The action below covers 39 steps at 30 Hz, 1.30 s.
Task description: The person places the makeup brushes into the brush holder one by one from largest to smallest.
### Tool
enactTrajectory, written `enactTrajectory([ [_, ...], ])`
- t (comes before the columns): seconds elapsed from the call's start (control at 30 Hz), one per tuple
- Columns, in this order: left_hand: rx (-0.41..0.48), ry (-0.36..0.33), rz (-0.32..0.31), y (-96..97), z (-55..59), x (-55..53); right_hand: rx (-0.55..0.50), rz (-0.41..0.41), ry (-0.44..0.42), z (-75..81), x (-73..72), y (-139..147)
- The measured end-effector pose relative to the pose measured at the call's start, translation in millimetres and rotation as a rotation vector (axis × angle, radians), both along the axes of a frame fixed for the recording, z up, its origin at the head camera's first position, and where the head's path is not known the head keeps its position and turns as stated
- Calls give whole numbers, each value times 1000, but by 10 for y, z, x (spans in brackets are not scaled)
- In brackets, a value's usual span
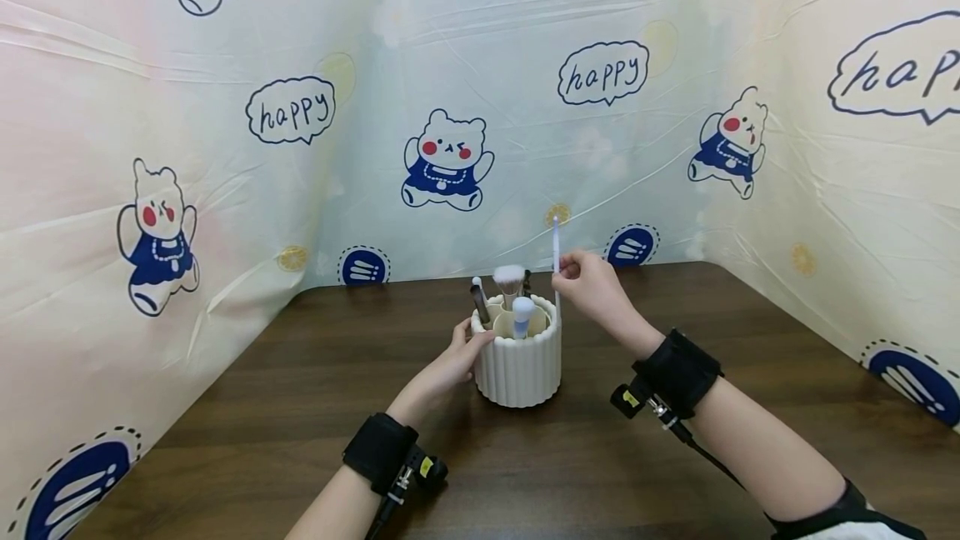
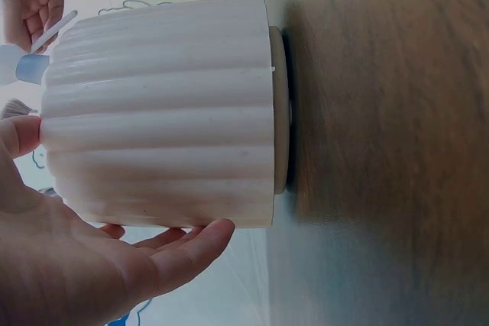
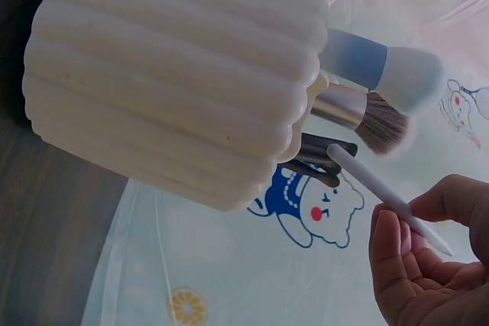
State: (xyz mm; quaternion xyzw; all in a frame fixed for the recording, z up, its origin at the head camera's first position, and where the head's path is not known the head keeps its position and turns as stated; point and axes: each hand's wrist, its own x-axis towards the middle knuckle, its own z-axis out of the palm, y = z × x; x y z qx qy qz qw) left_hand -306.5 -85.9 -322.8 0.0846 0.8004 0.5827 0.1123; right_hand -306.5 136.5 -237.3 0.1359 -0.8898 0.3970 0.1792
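Note:
A cream ribbed brush holder [image 1: 517, 373] stands upright on the table. My left hand [image 1: 450, 357] holds its left side, thumb at the scalloped rim and fingers along the wall, as the left wrist view shows. Above the rim's right side, my right hand [image 1: 596, 286] pinches a slim white stylus [image 3: 374, 185] between thumb and fingers. One stylus end tapers to a point; the other is rounded. Inside the holder stand a pale brush with a blue ferrule [image 3: 355, 59], a fluffy makeup brush [image 1: 509, 277] and dark-handled items [image 3: 321, 158]. Their lower ends are hidden by the wall.
The dark wooden table [image 1: 300, 440] reaches back to a printed cloth [image 1: 525, 148] with bears and speech bubbles, hanging behind and along both sides. Each wrist wears a black strap [image 1: 678, 373] with a small camera and cable.

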Motion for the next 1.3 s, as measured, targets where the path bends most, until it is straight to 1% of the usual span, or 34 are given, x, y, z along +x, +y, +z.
enactTrajectory([
  [0.2,-5,2,-7,-3,5,6,-19,0,21,7,24,-34],
  [0.37,-1,1,-8,-4,10,18,-29,4,22,18,39,-47],
  [0.7,4,-2,-9,-5,12,16,-26,12,35,6,36,-65],
  [0.93,-10,-5,-13,-5,18,18,-24,30,20,-25,27,-82],
  [1.1,-12,-3,-14,-3,20,21,-6,31,5,-51,15,-100],
  [1.3,-3,-6,-12,-4,20,25,50,46,0,-85,9,-127],
])
